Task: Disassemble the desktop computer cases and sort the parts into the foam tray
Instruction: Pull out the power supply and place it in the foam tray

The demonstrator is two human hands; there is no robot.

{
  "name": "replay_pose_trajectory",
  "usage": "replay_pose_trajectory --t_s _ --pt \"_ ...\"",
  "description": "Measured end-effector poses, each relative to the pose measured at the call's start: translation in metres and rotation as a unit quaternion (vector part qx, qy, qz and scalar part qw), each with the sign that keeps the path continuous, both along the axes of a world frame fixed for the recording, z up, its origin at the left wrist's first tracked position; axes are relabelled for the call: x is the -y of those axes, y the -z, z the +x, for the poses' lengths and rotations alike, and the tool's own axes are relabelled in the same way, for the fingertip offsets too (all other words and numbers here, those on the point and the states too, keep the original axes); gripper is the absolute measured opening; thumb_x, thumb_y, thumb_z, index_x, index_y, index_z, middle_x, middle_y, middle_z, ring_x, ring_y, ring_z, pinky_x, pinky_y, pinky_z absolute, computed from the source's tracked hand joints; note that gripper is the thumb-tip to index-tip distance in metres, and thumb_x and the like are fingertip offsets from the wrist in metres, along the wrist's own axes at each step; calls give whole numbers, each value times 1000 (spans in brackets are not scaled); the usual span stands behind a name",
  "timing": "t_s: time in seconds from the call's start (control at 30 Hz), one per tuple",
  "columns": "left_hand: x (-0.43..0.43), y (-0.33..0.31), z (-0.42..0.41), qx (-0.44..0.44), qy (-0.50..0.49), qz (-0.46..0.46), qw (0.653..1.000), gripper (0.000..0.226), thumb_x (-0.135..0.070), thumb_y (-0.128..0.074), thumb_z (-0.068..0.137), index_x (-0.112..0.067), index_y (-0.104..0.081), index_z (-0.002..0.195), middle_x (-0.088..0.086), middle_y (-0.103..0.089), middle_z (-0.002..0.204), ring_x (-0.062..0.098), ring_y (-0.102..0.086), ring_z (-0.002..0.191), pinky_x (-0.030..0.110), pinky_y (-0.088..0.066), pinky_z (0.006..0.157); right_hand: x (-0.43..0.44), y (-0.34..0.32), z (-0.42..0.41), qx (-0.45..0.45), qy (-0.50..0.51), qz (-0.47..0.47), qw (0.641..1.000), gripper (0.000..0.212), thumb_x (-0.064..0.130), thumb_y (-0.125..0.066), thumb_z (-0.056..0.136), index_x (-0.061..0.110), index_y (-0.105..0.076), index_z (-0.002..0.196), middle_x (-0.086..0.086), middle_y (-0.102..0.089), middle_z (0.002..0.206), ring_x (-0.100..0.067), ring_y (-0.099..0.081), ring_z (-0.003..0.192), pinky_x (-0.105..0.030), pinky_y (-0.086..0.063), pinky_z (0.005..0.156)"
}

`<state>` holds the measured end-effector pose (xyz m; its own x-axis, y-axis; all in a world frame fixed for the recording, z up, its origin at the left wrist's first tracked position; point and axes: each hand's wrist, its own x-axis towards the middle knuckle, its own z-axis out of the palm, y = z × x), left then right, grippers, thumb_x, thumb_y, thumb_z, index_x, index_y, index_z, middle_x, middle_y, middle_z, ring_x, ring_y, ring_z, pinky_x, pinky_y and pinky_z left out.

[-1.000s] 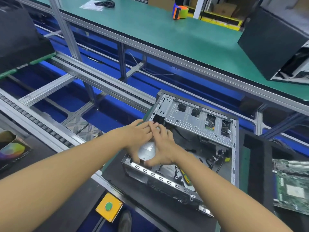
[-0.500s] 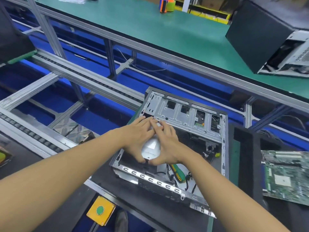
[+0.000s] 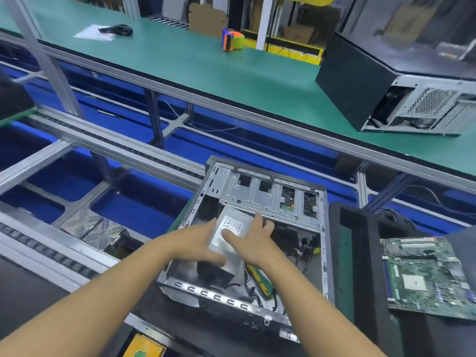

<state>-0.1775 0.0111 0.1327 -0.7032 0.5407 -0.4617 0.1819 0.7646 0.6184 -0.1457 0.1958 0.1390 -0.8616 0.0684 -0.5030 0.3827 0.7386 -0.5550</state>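
- Near edge: the open computer case [image 3: 213,296] lies on its side on a dark mat, with a green-and-yellow screwdriver [image 3: 258,278] resting inside it among loose black cables.
- Above the case's near-left corner, the silver power supply [image 3: 233,222] is tilted and held between both hands, its black underside clear of the floor of the case.
- The left hand [image 3: 198,240] clasps the unit's left side, thumb running under the near edge.
- The right hand [image 3: 255,240] has its thumb pressed on the label face and its fingers curled over the far right edge.
- Handling, as a judgement: a stiff, dense metal box with smooth faces and sharp sheet edges, best held by opposite sides, as here. Whether its cables are all free is hard to tell through the blur.
- Right of the case, the black foam tray [image 3: 365,253] holds a motherboard [image 3: 425,274].
- Far off, a second case [image 3: 373,88] stands on the green bench [image 3: 206,65].
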Motion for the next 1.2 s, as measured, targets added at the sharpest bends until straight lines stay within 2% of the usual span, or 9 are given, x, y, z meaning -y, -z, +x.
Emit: replay_pose_trajectory --t_s 0.1,0.27,0.43,0.57,0.7,0.83,1.0,1.1,1.2 --pt "-5 -10 3 146 -81 153 974 64 -5 -55 73 -31 -54 132 -10 -70 94 5 -62 78 24 -47 72 33 12 6 30 78 -58 995 131 68 -68 78 30 34 151 -17 -8 158 -38 -43 134 -35 -40 97" --pt "-3 -15 6 262 -176 267 910 67 -9 -44 58 -17 -68 121 11 -66 129 26 -57 105 40 -43 94 55 20 6 -3 115 38 993 138 80 -64 65 33 35 149 -10 -17 145 -35 -56 116 -36 -42 77" --pt "-4 -11 -5 250 -286 255 889 27 -19 -48 90 -3 -60 108 20 -69 117 25 -64 101 39 -52 94 45 9 7 -9 88 96 991 126 67 -69 67 40 18 154 -10 -26 143 -34 -58 112 -37 -44 77" --pt "4 -14 -14 107 -282 211 930 13 -9 -57 95 -10 -68 101 12 -73 108 20 -73 97 39 -58 94 33 -20 14 -59 49 111 991 113 64 -66 65 42 0 154 -6 -39 136 -34 -62 105 -36 -41 77" --pt "20 -28 -25 14 -200 224 954 37 -10 -73 85 -24 -56 115 -1 -61 121 17 -65 108 35 -58 87 16 -72 14 -112 3 60 992 110 59 -65 54 45 -10 148 0 -49 130 -29 -64 98 -42 -55 85" --pt "14 -45 -33 35 -159 253 954 84 -34 -86 76 -31 -39 145 -13 -47 138 7 -48 126 21 -43 93 -13 -117 17 -143 7 -18 990 101 47 -67 60 45 -18 148 7 -61 114 -17 -68 77 -34 -57 68" --pt "-9 -52 -36 143 -79 297 941 58 -31 -83 74 -26 -57 125 -10 -72 118 10 -69 104 23 -56 74 -38 -149 30 -137 -40 -35 989 84 33 -70 65 50 -34 139 8 -62 98 -9 -58 50 -25 -52 51" --pt "-21 -62 -35 177 0 317 932 91 -56 -93 51 -19 -56 125 -4 -74 115 14 -70 106 23 -55 79 -54 -171 40 -155 -38 -47 986 74 36 -71 63 55 -41 128 5 -62 106 -14 -63 60 -24 -52 50" --pt "-37 -77 -38 173 43 334 926 98 -61 -92 49 -22 -52 129 -8 -72 120 10 -67 111 20 -54 84 -71 -184 48 -184 -29 -48 981 70 40 -71 61 59 -45 123 5 -62 109 -27 -68 85 -41 -60 66"
